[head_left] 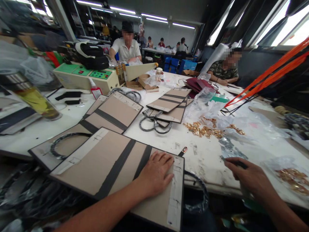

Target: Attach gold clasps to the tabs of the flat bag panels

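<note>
A large beige bag panel (94,158) with black edging, dark cross bands and pale end strips lies in front of me, jutting over the table's near edge. My left hand (156,172) rests flat on its right part, fingers stretched out. A black handle loop wrapped in clear film (196,190) shows past the panel's right edge. To the right, my right hand (248,175) is closed around a slim dark-handled tool (242,164), whose exact kind I cannot make out. Just behind the panel lies a zipper-pull-like piece (183,151) with a metal end.
More beige panels (118,109) with wrapped loops lie beyond. Gold metal fittings (205,130) are heaped on the white table (166,141), with others in a plastic bag (293,177). A glass flask (36,100) stands left, near a green-topped machine (84,74). Co-workers sit across.
</note>
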A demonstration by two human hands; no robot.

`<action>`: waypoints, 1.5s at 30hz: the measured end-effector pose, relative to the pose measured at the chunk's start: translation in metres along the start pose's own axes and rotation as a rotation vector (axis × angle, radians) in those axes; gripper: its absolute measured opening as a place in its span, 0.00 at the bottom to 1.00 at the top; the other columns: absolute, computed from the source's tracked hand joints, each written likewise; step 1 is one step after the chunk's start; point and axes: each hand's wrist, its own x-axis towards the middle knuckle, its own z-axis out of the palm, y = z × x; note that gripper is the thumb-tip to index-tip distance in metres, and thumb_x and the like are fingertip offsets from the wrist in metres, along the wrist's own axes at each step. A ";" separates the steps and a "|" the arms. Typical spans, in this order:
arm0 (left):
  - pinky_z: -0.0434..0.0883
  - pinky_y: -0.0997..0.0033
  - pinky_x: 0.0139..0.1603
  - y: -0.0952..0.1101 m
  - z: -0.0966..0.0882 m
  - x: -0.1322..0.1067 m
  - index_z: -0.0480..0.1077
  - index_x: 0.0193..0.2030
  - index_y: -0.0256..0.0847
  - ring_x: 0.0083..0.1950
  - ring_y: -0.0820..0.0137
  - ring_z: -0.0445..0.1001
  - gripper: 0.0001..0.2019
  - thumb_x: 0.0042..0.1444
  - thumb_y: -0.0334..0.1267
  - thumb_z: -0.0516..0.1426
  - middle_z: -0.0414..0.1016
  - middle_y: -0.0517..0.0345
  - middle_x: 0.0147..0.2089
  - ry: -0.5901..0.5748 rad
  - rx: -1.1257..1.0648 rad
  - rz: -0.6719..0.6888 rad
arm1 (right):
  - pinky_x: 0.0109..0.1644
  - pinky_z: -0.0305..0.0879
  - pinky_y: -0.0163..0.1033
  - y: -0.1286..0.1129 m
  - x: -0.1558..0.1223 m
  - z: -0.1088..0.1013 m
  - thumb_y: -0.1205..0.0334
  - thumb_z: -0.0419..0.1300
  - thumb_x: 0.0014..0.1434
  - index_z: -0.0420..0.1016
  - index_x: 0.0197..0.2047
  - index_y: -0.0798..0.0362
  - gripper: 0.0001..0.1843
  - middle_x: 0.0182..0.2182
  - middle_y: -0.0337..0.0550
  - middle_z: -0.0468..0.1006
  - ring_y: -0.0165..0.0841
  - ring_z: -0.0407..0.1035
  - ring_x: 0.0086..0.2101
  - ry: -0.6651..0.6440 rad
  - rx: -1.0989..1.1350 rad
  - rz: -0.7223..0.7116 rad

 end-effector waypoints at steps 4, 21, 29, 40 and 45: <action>0.50 0.46 0.79 0.002 -0.002 0.000 0.61 0.74 0.45 0.74 0.54 0.59 0.29 0.70 0.49 0.57 0.67 0.53 0.73 0.006 0.014 -0.001 | 0.30 0.63 0.39 -0.075 -0.024 0.040 0.41 0.63 0.55 0.86 0.45 0.50 0.24 0.20 0.38 0.76 0.36 0.70 0.24 -0.362 0.142 0.000; 0.51 0.48 0.79 0.004 -0.004 -0.002 0.60 0.73 0.43 0.73 0.56 0.60 0.29 0.69 0.49 0.58 0.67 0.51 0.72 0.017 0.001 -0.001 | 0.35 0.59 0.39 -0.124 -0.014 0.108 0.57 0.59 0.52 0.84 0.37 0.52 0.14 0.28 0.40 0.81 0.36 0.70 0.30 -0.542 0.048 -0.188; 0.51 0.47 0.78 0.004 -0.005 -0.003 0.60 0.73 0.44 0.73 0.54 0.60 0.30 0.69 0.48 0.58 0.67 0.50 0.71 0.014 -0.004 -0.010 | 0.39 0.61 0.40 -0.125 -0.017 0.110 0.59 0.59 0.55 0.82 0.37 0.50 0.11 0.31 0.41 0.83 0.38 0.73 0.34 -0.488 -0.042 -0.262; 0.53 0.49 0.77 0.003 -0.007 -0.001 0.62 0.72 0.45 0.71 0.56 0.63 0.29 0.67 0.47 0.60 0.70 0.52 0.69 0.024 -0.039 0.003 | 0.34 0.58 0.39 -0.131 -0.014 0.107 0.62 0.58 0.53 0.80 0.31 0.52 0.09 0.24 0.39 0.78 0.36 0.70 0.29 -0.546 0.040 -0.206; 0.59 0.50 0.73 0.004 -0.007 0.003 0.69 0.67 0.46 0.65 0.56 0.68 0.22 0.68 0.45 0.61 0.75 0.53 0.64 0.067 -0.073 -0.009 | 0.30 0.56 0.38 -0.126 -0.016 0.106 0.59 0.59 0.54 0.80 0.31 0.52 0.09 0.20 0.37 0.74 0.33 0.67 0.24 -0.589 0.078 -0.177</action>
